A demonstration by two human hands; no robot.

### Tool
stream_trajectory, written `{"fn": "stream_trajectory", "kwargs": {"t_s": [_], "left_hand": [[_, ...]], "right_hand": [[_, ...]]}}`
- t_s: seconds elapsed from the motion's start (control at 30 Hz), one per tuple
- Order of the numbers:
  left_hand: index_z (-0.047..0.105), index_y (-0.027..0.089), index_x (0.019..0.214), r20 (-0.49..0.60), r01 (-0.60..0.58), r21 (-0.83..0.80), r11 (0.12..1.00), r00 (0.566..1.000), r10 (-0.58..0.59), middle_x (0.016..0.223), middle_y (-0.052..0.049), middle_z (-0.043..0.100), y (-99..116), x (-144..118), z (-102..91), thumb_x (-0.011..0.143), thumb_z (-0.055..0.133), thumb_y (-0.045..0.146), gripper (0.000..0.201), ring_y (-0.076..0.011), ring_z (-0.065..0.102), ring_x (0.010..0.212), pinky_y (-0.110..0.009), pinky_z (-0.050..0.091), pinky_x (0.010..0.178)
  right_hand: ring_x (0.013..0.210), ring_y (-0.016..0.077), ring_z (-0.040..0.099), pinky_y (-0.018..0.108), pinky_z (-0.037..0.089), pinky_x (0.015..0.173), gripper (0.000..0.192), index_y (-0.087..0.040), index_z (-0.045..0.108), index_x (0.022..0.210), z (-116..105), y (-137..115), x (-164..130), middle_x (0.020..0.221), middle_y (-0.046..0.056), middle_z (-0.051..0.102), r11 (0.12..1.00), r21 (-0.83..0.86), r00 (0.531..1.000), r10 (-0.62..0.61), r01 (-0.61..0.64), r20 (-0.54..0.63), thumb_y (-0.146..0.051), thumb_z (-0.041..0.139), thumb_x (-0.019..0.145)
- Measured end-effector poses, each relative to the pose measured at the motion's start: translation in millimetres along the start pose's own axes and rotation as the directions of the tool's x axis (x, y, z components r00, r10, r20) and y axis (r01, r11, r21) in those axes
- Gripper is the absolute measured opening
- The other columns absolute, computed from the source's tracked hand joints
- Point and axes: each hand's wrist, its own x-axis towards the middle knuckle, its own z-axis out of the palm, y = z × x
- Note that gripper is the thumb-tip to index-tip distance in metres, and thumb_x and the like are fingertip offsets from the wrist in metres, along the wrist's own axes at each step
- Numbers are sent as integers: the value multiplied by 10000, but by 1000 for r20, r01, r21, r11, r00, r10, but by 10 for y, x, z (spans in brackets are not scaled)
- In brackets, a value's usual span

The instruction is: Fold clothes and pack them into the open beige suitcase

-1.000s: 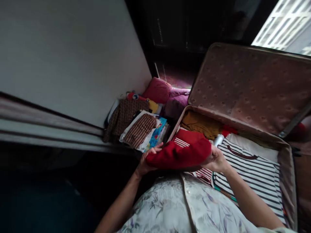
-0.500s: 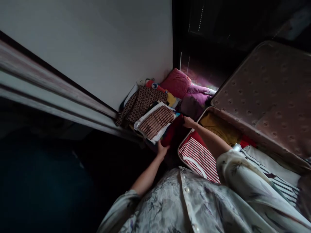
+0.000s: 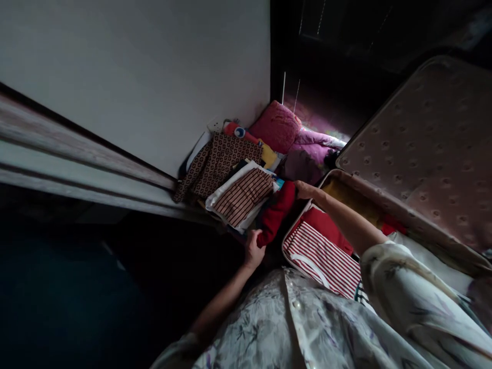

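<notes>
Two hands grip one folded red garment (image 3: 277,211): your left hand (image 3: 253,249) clasps its near end, your right hand (image 3: 303,190) its far end (fingers closed on cloth). It sits between the striped folded pile (image 3: 241,196) by the wall (image 3: 134,77) and the open suitcase (image 3: 415,154), just beside both.

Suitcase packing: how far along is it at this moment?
Partly done: the open suitcase already holds a red-striped garment and a mustard one. In hand: the left hand and right hand grip a red folded garment beside it. The folded pile is outside the case.
</notes>
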Motion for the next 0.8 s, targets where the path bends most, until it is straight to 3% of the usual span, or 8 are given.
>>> {"fn": "stream_trajectory", "kwargs": {"t_s": [0.07,0.13,0.2,0.3,0.4,0.57,0.67,0.8], "left_hand": [[633,190,1077,60,12,5,1000,998,-12,1116,-121,679,6,-29,50,683,627,55,416,-301,634,1156,-448,482,1057],[632,167,1117,121,147,-54,988,983,-140,1169,-138,687,3,-10,148,655,616,44,478,-314,633,1174,-432,473,1064],[644,148,1130,219,311,-148,939,936,-275,1164,-130,713,-22,47,203,616,638,51,522,-322,652,1150,-421,482,1054],[684,144,1074,400,486,-265,833,841,-364,1034,-97,759,-102,160,115,560,709,105,516,-309,707,1017,-436,547,964],[704,142,1038,446,595,-334,731,783,-433,1002,-122,766,-177,240,-5,606,762,258,451,-298,731,953,-471,574,911],[672,172,1106,124,485,-160,860,874,-470,1144,-162,735,-180,184,157,748,749,355,409,-313,670,1179,-514,496,1045],[653,172,1133,-17,452,42,891,892,-451,1161,-184,716,-146,59,179,795,708,304,367,-343,643,1214,-532,460,1085],[633,160,1185,-135,174,155,972,979,-154,1150,-179,680,35,-47,-102,827,648,280,378,-346,623,1198,-541,452,1089]], "right_hand": [[959,241,711,291,561,837,357,-103,733,1024,24,-19,12,981,91,767,997,-68,999,21,-19,34,-5,644,692],[973,266,717,308,561,831,316,-81,740,981,39,-63,61,982,135,766,987,-152,997,51,-42,56,19,634,701],[949,262,723,303,565,808,262,-88,746,948,16,-101,134,966,133,767,976,-212,993,78,-56,94,12,662,721],[862,203,714,303,584,775,110,-112,734,941,-72,-95,220,933,76,752,953,-287,975,147,-95,167,-126,732,832],[945,180,695,372,598,848,255,-134,688,1103,-95,-58,211,1080,59,713,919,-359,963,230,-166,144,-342,683,955],[1195,326,632,508,474,1037,357,-107,643,1253,6,-175,84,1249,217,671,881,-400,965,260,-253,-36,-157,654,900],[1302,352,542,504,394,1090,444,-118,564,1357,-135,-262,-61,1366,235,603,884,-396,967,203,-247,-151,-190,592,920],[1147,275,607,351,446,966,385,-141,587,1282,-330,-130,-674,1252,157,666,962,-227,928,58,-150,-367,-272,587,920]]}}
